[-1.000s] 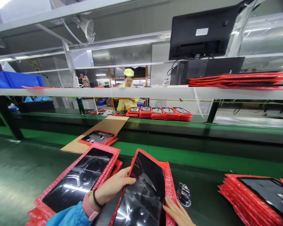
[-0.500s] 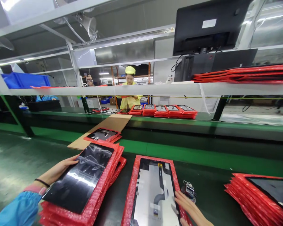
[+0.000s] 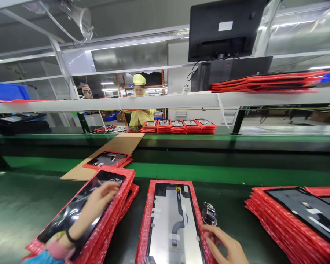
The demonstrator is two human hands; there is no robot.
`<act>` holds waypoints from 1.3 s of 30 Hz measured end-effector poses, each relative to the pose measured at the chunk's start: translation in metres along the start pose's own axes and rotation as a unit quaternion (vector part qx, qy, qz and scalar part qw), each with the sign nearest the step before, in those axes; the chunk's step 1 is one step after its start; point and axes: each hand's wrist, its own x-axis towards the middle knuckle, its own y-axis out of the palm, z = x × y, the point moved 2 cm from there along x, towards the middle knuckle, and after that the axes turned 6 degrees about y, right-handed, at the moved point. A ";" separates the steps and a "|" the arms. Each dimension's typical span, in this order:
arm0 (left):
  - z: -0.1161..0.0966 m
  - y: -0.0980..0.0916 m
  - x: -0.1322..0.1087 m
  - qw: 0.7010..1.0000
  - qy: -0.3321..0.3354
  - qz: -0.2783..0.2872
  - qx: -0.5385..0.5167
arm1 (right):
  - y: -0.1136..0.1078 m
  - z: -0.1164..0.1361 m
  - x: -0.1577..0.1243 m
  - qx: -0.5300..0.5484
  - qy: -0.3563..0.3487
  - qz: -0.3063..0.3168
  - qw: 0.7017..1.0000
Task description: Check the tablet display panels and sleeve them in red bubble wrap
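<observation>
On the left, a black glossy screen panel (image 3: 62, 216) lies on a slanted stack of red bubble-wrap bags (image 3: 110, 223). My left hand (image 3: 97, 201) is above this panel near its right side, fingers loosely bent and nothing visible in them. In the middle, a second screen panel (image 3: 178, 223) rests back side up on a red bubble-wrap bag (image 3: 145, 227), showing a silver plate and a dark flex cable. My right hand (image 3: 225, 244) is at the right edge of that bag, its thumb and forefinger apart. A small metal object (image 3: 209, 213) sits just beyond those fingers.
Another tall stack of red bags (image 3: 280, 229) with panels stands at the right. Cardboard (image 3: 77, 169) bears one more bagged panel (image 3: 108, 159) behind the left stack. Across the bench runs a white shelf rail (image 3: 154, 101); beyond it are several bagged panels (image 3: 177, 126) and a person (image 3: 139, 113) in yellow.
My left hand has gone from the left panel's left edge to above its right side. That panel now sits squarely over its red bag. My right hand has slid off the middle panel's edge.
</observation>
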 end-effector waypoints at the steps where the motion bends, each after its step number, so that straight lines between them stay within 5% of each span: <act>1: -0.001 0.025 -0.010 0.998 -0.018 0.053 -0.021 | 0.001 0.001 0.000 0.003 0.016 0.014 1.000; 4: -0.002 0.086 -0.038 0.978 -0.082 0.166 -0.096 | 0.005 0.006 0.002 -0.012 0.031 0.034 0.999; 7: -0.003 0.110 -0.048 0.959 -0.141 0.199 -0.144 | 0.008 0.009 0.003 -0.005 0.035 0.041 0.999; 13: -0.009 0.113 -0.042 0.941 -0.201 0.198 -0.185 | 0.015 -0.004 0.006 0.135 0.104 0.041 0.985; 18: -0.025 0.133 -0.050 0.929 -0.144 0.244 -0.240 | 0.016 -0.002 0.005 0.177 0.114 0.066 0.975; 22: -0.040 0.134 -0.048 0.922 -0.112 0.270 -0.255 | 0.001 0.012 0.005 0.200 0.123 0.066 0.970; 26: -0.063 0.113 -0.031 0.910 -0.094 0.339 -0.220 | -0.029 0.021 0.017 0.259 0.135 0.037 0.956; 29: -0.076 0.102 -0.020 0.884 -0.123 0.416 -0.177 | -0.045 0.029 0.028 0.371 0.163 0.104 0.908; 33: -0.078 0.108 -0.016 0.842 -0.160 0.506 -0.098 | -0.041 0.054 0.031 0.524 0.181 0.360 0.751; 39: -0.077 0.125 -0.007 0.888 -0.134 0.437 -0.059 | -0.035 0.060 0.037 0.531 0.155 0.349 0.757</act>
